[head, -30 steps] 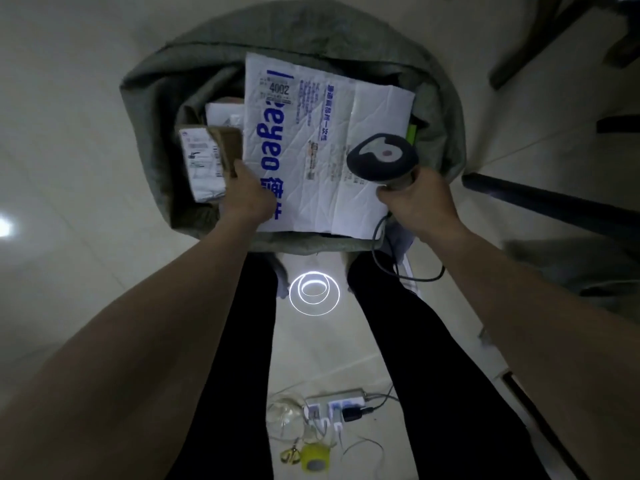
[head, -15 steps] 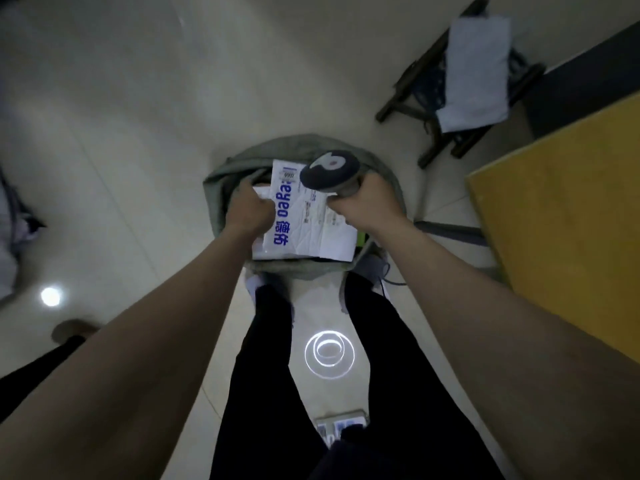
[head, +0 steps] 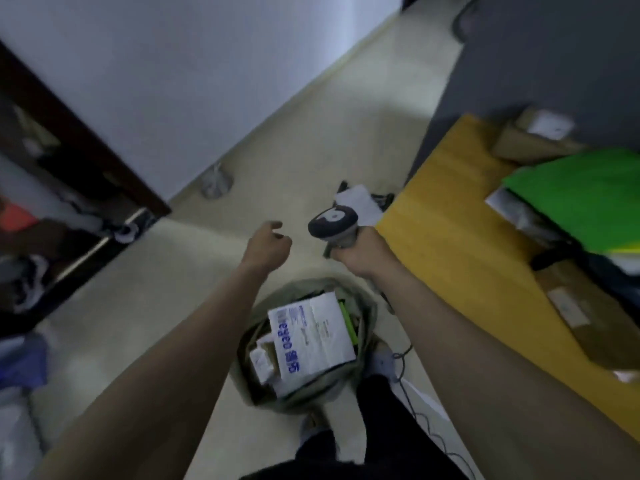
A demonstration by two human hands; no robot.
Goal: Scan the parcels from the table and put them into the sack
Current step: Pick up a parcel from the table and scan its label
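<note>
Over the sack (head: pixel 367 306), left hand (head: pixel 268 247) has released the white parcel (head: pixel 311 337), fingers loose; right hand (head: pixel 360 252) grips scanner (head: pixel 333 225).

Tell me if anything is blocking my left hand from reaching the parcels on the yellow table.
Partly. The left hand is empty, raised above the sack. The right hand, gripping the scanner, sits between it and the yellow table, where the green parcel lies. Reaching over or past that hand looks feasible.
</note>
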